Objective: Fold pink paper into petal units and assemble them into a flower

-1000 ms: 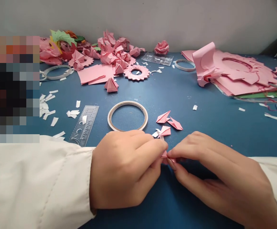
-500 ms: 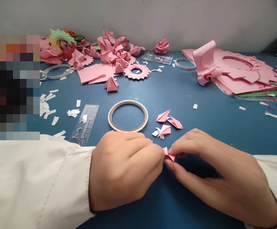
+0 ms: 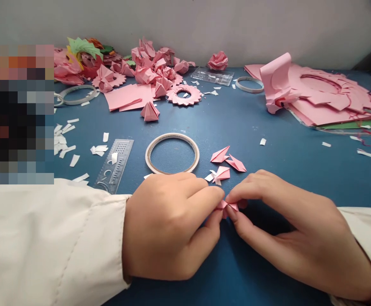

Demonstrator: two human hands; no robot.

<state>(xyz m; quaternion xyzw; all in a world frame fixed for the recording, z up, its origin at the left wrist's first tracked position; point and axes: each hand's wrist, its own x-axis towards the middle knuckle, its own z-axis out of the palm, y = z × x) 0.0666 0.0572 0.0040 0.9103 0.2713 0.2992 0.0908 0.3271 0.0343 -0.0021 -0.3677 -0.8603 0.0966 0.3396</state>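
Between both hands, low over the blue table, is a small folded piece of pink paper (image 3: 226, 206). My left hand (image 3: 172, 227) pinches its left end with thumb and forefinger. From the other side, my right hand (image 3: 295, 236) grips the right end between thumb and fingertips. Much of the paper is hidden by the fingers. Just beyond lie small folded pink pieces: one pointed piece (image 3: 220, 154), a second (image 3: 237, 163) touching it, and another with white strips (image 3: 221, 174). A roll of double-sided tape (image 3: 197, 157) lies flat past my left hand.
A clear plastic ruler (image 3: 115, 165) and white paper scraps (image 3: 65, 151) lie at left. Folded pink paper shapes (image 3: 155, 63), pink sheets (image 3: 126, 97) and a scalloped ring (image 3: 171, 97) are farther back. More tape (image 3: 249, 89) and a large pink paper stack (image 3: 326, 111) stand at right.
My left thumb and forefinger have shifted on the pink paper, and the thumb now shows. My right fingertips have moved slightly closer to the left hand's. More of the fold is visible.
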